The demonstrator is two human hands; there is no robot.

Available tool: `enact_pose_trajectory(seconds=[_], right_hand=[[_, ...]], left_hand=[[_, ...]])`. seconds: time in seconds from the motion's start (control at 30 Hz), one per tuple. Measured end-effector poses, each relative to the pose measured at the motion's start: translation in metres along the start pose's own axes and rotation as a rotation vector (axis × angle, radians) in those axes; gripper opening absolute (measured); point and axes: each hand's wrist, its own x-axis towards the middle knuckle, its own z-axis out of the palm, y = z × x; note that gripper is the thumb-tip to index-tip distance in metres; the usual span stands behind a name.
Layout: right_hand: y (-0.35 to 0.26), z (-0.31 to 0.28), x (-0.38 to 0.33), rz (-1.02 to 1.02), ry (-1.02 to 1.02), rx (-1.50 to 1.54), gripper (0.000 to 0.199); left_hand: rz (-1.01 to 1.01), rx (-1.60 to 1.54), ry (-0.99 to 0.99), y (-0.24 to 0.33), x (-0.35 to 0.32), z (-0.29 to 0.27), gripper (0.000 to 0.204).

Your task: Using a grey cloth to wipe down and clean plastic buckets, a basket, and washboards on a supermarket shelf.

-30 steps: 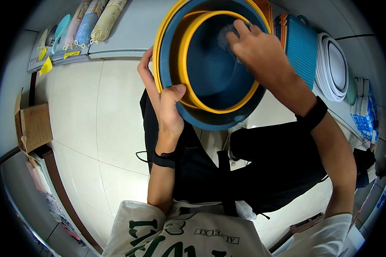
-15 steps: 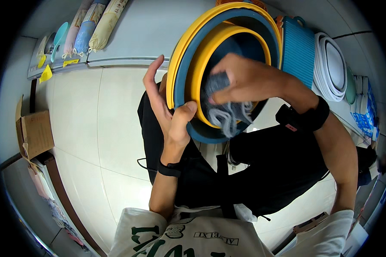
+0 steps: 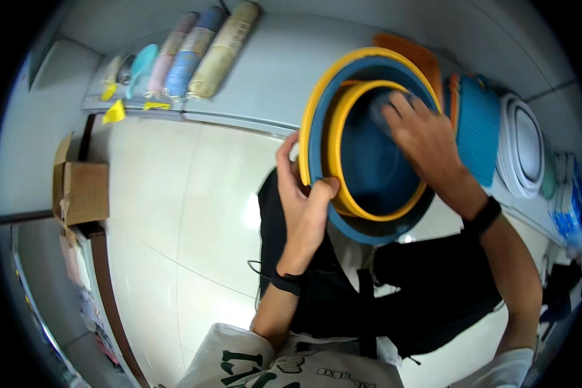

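Two nested round basins, both dark blue with yellow rims, are tilted up in front of me. My left hand (image 3: pixel 308 202) grips the left side of the larger outer basin (image 3: pixel 315 139), its thumb over the edge near the smaller one. Inside the smaller inner basin (image 3: pixel 372 171), my right hand (image 3: pixel 427 139) is closed on a grey cloth (image 3: pixel 381 115), pressed to the upper part of the inner wall. Most of the cloth is hidden by the fingers, and it is blurred.
Behind the basins runs a grey shelf (image 3: pixel 291 64) with rolled packages (image 3: pixel 223 52), a teal spoon (image 3: pixel 142 63) and an orange tray (image 3: pixel 414 57). At right stand a blue ribbed panel (image 3: pixel 478 132) and stacked white basins (image 3: pixel 520 145). A cardboard box (image 3: pixel 86 192) is at left.
My right hand has moved the cloth from the inner basin's lower left to its upper wall. The cloth's hanging strands no longer show. The whole view has shifted, with the basins further right and lower.
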Motion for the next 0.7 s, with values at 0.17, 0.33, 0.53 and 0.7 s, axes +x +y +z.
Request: enact_pose_trajectory(seconds=[0.17, 0.33, 0.53, 0.7], right_hand=[[0.004, -0.020, -0.003, 0.183, -0.656, 0.461, 0.044], [-0.006, -0.037, 0.010, -0.061, -0.788, 1.195, 0.051], [0.013, -0.081, 0.019, 0.563, -0.012, 1.499, 0.041], [0.036, -0.075, 0.011, 0.554, 0.294, 1.293, 0.044]], left_hand=[[0.010, 0.120, -0.043, 0.017, -0.008, -0.001, 0.088], [-0.017, -0.014, -0.090, 0.019, -0.005, -0.003, 0.086], [0.060, -0.101, 0.086, 0.014, 0.021, -0.021, 0.070], [-0.006, -0.404, 0.230, 0.019, 0.077, -0.061, 0.043]])
